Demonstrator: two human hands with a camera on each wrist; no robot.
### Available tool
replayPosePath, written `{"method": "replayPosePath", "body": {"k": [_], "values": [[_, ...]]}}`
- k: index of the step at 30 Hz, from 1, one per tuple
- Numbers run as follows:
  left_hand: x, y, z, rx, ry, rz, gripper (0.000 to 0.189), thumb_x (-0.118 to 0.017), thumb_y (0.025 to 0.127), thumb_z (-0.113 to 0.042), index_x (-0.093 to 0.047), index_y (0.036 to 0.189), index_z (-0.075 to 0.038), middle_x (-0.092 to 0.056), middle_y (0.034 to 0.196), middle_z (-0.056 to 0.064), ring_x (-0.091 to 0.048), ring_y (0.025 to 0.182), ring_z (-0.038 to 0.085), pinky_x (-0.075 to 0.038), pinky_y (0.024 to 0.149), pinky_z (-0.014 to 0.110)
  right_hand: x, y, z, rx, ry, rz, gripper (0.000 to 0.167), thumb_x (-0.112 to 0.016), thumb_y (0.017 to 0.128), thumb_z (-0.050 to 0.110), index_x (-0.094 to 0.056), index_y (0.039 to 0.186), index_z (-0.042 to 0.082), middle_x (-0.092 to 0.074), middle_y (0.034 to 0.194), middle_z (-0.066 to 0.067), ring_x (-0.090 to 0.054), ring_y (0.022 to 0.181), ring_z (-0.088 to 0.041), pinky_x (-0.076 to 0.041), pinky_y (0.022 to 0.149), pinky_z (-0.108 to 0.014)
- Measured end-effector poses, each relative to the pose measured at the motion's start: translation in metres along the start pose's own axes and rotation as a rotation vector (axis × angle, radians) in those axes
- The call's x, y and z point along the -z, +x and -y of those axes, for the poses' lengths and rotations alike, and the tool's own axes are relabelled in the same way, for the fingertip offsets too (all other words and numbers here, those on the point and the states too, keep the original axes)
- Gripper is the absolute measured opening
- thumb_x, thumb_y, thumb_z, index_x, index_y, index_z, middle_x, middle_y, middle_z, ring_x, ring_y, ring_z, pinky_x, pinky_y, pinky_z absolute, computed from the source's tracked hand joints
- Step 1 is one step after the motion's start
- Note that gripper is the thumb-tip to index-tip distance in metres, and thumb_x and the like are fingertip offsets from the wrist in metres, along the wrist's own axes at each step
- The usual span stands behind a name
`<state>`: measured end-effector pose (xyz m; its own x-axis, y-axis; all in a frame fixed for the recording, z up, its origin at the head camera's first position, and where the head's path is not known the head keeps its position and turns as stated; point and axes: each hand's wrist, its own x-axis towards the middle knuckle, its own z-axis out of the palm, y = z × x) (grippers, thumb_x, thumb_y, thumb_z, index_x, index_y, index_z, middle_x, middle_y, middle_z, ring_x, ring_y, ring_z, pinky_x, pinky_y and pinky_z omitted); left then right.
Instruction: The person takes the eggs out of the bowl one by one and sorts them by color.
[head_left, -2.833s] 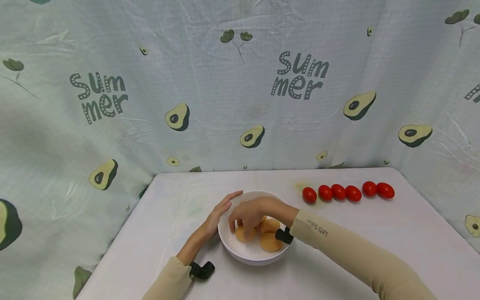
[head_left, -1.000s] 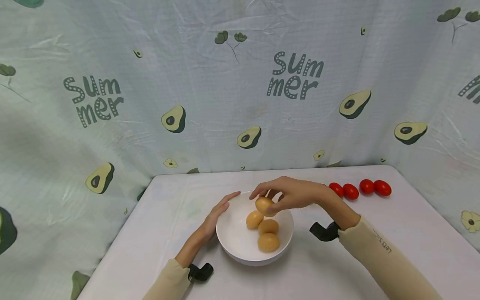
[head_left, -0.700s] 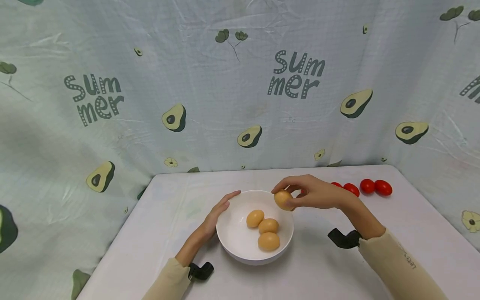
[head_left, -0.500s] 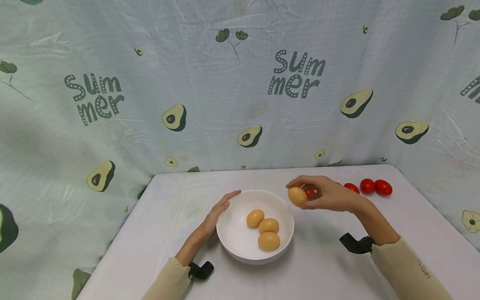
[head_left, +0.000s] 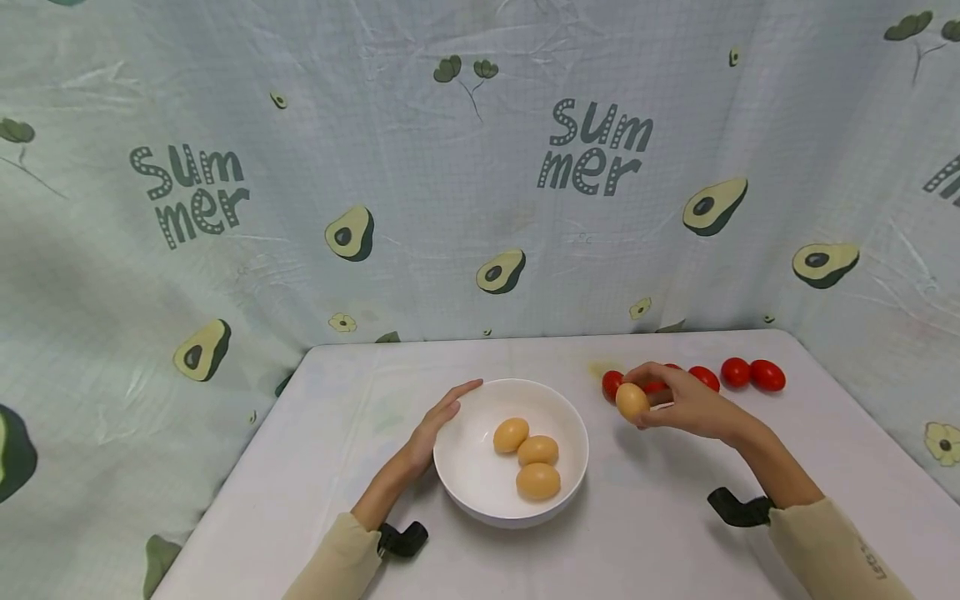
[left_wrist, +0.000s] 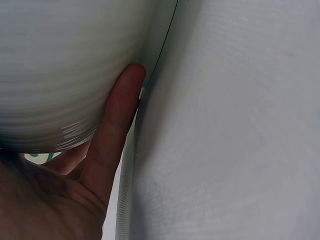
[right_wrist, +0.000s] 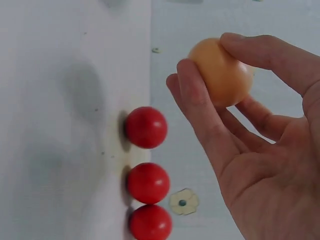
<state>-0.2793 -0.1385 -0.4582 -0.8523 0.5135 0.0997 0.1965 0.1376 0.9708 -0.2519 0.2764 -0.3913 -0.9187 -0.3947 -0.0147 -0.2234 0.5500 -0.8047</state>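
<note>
My right hand (head_left: 686, 404) pinches a brown egg (head_left: 632, 402) between thumb and fingers, to the right of the bowl and in front of the row of red cherry tomatoes (head_left: 767, 376). In the right wrist view the egg (right_wrist: 225, 80) sits at the fingertips, off the palm. A white bowl (head_left: 476, 487) stands mid-table with three brown eggs inside: one farther back (head_left: 511, 435), one in the middle (head_left: 537, 450), one nearest (head_left: 537, 482). My left hand (head_left: 427, 437) rests along the bowl's left side, fingers extended; the left wrist view shows a digit (left_wrist: 117, 122) against the outer wall.
The tomatoes run along the back right of the white table (head_left: 360, 467), some partly covered by my right hand. A curtain printed with avocados (head_left: 420, 192) hangs behind the table and at its sides.
My right hand reached into the bowl, lifted an egg out and carried it right, over the rim towards the tomatoes, lower now than half a second ago. The left hand stays at the bowl.
</note>
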Motion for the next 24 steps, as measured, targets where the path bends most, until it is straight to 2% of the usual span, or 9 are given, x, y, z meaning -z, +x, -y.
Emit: {"method": "replayPosePath", "body": {"k": [6,12,17,24], "values": [[0.000,0.001,0.000,0.004,-0.006,-0.001,0.055,-0.020,0.111,-0.028,-0.031,0.162,-0.012,-0.023,0.173,0.009,-0.018,0.161,0.031,-0.014,0.131,0.053,-0.005,0.000,-0.018,0.010,-0.050,0.014,0.049,-0.081,0.087,0.022,-0.062,0.130,0.009,-0.064,0.130,-0.014,-0.061,0.115,-0.026,-0.058,0.088,-0.029],[0.000,0.000,0.000,0.004,0.001,-0.004,0.055,-0.019,0.111,-0.027,-0.030,0.163,-0.012,-0.022,0.173,0.011,-0.016,0.162,0.033,-0.012,0.131,0.055,-0.015,0.002,-0.032,0.008,-0.056,0.060,0.045,-0.080,0.086,0.022,-0.066,0.127,0.009,-0.065,0.124,-0.012,-0.061,0.111,-0.025,-0.056,0.086,-0.032],[0.000,0.000,0.000,0.002,0.004,-0.007,0.055,-0.019,0.111,-0.029,-0.031,0.163,-0.013,-0.023,0.173,0.009,-0.017,0.162,0.032,-0.012,0.131,0.055,-0.021,0.005,-0.038,-0.020,-0.093,0.057,0.045,-0.081,0.085,0.021,-0.067,0.127,0.011,-0.068,0.119,-0.007,-0.060,0.111,-0.024,-0.056,0.083,-0.031],[0.000,0.000,0.000,0.004,0.008,-0.006,0.055,-0.020,0.112,-0.029,-0.031,0.163,-0.013,-0.023,0.173,0.009,-0.017,0.162,0.031,-0.012,0.131,0.055,-0.020,0.003,-0.038,-0.064,-0.103,0.066,0.049,-0.080,0.085,0.023,-0.066,0.130,0.007,-0.067,0.120,-0.010,-0.059,0.111,-0.026,-0.053,0.087,-0.035]]}}
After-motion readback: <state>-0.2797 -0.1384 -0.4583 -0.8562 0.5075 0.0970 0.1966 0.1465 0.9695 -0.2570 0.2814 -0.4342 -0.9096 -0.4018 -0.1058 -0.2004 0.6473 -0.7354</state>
